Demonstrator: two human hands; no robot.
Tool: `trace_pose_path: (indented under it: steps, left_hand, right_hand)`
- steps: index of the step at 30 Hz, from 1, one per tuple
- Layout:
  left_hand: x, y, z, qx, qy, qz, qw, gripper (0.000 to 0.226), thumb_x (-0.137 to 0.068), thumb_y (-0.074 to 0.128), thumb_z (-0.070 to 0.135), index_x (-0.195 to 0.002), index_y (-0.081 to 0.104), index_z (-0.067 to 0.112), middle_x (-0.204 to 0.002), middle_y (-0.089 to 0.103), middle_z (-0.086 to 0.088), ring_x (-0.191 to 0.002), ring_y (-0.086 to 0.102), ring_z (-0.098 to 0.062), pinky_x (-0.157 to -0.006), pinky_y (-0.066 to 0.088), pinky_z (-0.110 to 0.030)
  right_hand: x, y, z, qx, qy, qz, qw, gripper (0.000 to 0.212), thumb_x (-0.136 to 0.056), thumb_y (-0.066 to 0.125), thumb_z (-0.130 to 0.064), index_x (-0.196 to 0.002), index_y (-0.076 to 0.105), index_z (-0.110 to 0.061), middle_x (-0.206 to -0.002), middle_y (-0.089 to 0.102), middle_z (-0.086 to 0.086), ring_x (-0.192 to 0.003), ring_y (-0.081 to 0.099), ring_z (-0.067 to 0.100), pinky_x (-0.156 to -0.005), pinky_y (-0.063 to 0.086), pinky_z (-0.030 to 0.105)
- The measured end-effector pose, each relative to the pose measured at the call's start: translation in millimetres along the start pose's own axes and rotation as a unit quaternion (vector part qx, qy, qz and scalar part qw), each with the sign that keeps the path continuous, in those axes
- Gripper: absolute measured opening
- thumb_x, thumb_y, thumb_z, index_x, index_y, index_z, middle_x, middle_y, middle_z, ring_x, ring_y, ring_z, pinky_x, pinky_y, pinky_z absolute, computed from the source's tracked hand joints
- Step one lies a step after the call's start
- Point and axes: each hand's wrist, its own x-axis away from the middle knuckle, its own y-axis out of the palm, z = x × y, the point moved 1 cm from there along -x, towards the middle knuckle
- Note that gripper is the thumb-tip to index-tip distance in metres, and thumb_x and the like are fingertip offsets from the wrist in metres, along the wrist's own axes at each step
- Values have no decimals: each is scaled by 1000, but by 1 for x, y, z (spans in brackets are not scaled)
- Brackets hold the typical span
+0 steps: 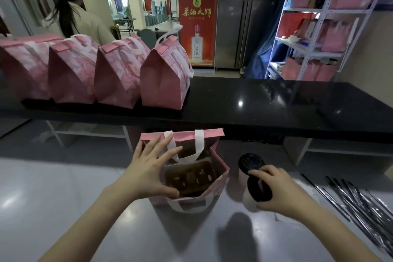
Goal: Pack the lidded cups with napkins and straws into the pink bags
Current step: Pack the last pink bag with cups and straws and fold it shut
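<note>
An open pink bag [219,165] with white handles stands on the grey counter, a brown cup tray [189,178] at its bottom. My left hand [148,168] holds the bag's left rim, thumb at the near edge, fingers spread over the opening. To the right, my right hand [274,191] grips a white cup with a black lid [258,189], tilted. A second black-lidded cup [249,162] stands just behind it. Wrapped straws [357,202] lie at the far right.
Several closed pink bags [163,78] stand in a row on the raised black counter [265,104]. A person stands behind them at the back left. A white shelf [314,27] with more pink bags is at the right. A red banner stands in the middle.
</note>
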Motion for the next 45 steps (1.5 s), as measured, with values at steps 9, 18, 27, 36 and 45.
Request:
trace_pose_path:
  steps: [9, 18, 27, 36, 45]
  left_hand:
    - [8, 9, 18, -6, -8, 12, 1000, 113, -58, 45, 91, -147, -8, 49, -151, -39, 14, -138, -39, -14, -114, -17, -54]
    - [24, 1, 23, -24, -9, 38, 999, 112, -62, 39, 89, -152, -4, 37, -153, -32, 14, -143, -27, -15, -117, -9, -46]
    - [28, -27, -5, -106, 60, 14, 992, 114, -59, 42, 90, -153, 13, 33, -162, 2, 13, -148, 1, -14, -111, -7, -40]
    - [35, -6, 9, -66, 33, -5, 997, 136, -50, 43, 93, -145, -29, 27, -157, -30, 7, -139, -36, -12, -113, -21, -52]
    - [44, -5, 12, -52, 39, -7, 998, 140, -51, 53, 89, -151, -17, 20, -155, -34, 6, -139, -37, -15, -116, -13, -54]
  right_hand:
    - [19, -128, -85, -47, -161, 187, 968, 82, -64, 67, -57, -138, 36, -46, -134, 37, -14, -119, 35, 9, -96, 39, 32]
    - [-23, -27, -147, 95, -194, 121, 969, 78, -77, 67, -42, -143, 27, -36, -146, 28, 0, -131, 27, 24, -97, 44, 37]
    - [-20, 2, -129, 165, -310, 166, 921, 78, -61, 84, -31, -131, 49, -28, -134, 50, 8, -124, 48, 32, -93, 50, 44]
    - [-42, 19, -156, 138, -304, 60, 941, 77, -78, 72, -43, -143, 33, -31, -149, 31, 2, -135, 29, 25, -105, 41, 43]
    - [-88, 51, -179, 120, -217, 52, 968, 90, -79, 71, -45, -149, 16, -31, -154, 19, 7, -136, 26, 31, -90, 51, 45]
